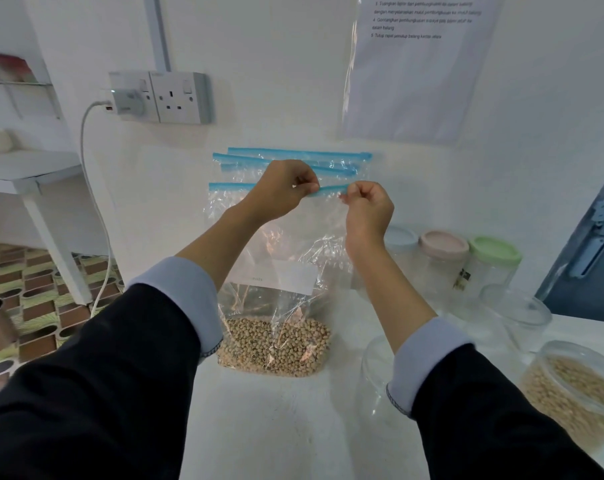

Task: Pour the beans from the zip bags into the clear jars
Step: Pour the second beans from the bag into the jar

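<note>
Both hands' grip (328, 192) raised, seemingly pinching zip bag (276, 271) seal

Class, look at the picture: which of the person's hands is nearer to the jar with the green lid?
The right hand. It pinches the zip bag's blue strip just left of the green-lidded jar; the left hand pinches the strip farther left.

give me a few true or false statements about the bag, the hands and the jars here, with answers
1. Both hands pinch the blue zip strip of the bean bag. True: the left hand and the right hand both grip it.
2. The beans fill the bag to the top. False: they sit only at its bottom.
3. The jar at the right edge holds beans. True.
4. The green-lidded jar is full of beans. False: it looks empty.
5. More zip bags lean behind the held one. True.
</note>
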Demonstrator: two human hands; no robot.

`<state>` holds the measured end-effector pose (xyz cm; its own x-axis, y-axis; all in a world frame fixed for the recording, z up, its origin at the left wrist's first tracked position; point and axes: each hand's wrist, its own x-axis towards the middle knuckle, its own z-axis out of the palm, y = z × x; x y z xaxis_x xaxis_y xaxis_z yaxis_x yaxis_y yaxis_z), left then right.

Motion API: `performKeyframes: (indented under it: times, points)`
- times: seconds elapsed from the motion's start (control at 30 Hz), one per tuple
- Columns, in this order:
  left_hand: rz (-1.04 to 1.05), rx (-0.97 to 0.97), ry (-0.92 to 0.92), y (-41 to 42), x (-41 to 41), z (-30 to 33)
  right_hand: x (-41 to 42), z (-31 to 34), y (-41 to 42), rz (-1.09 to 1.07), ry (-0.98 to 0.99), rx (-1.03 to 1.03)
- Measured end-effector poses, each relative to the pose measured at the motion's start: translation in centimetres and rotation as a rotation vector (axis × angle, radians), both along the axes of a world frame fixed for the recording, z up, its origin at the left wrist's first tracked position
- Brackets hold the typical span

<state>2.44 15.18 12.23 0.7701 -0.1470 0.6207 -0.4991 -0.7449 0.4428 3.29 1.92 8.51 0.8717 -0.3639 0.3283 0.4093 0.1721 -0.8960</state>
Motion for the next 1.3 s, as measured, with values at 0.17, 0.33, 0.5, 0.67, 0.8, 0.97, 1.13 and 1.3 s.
performKeyframes:
  times: [0.17, 0.33, 0.5, 0.67, 0.8, 0.97, 1.13, 1.3]
  points:
    - [0.074, 0.054, 0.032, 3.0, 0.3, -0.7, 1.0, -0.1, -1.3, -0.038, 0.075, 0.055]
    - [0.215, 0.054, 0.075, 6.1, 0.5, -1.2, 2.0, -0.3, -1.6, -0.069, 0.147, 0.095]
    - [0.353, 0.004, 0.100, 9.9, -0.1, -2.0, 2.7, -0.7, -2.4, -0.092, 0.187, 0.129]
    - [0.429, -0.084, 0.088, 11.8, -0.4, -2.8, 2.4, -0.3, -1.7, -0.064, 0.139, 0.073]
    - [0.422, -0.276, 0.111, 12.3, -0.4, -2.4, 1.6, 0.0, -1.1, 0.081, 0.016, -0.163]
    - [0.406, -0.219, 0.167, 12.8, -1.3, -2.6, 0.0, 1.1, -0.8, 0.182, 0.038, -0.454]
    - [0.477, 0.006, 0.123, 13.5, -2.8, -2.1, -3.4, 2.5, -0.9, 0.307, -0.028, -0.371]
    - [0.595, -0.053, -0.024, 11.7, -2.9, 1.0, -7.5, 4.2, 0.3, 0.311, -0.207, -0.358]
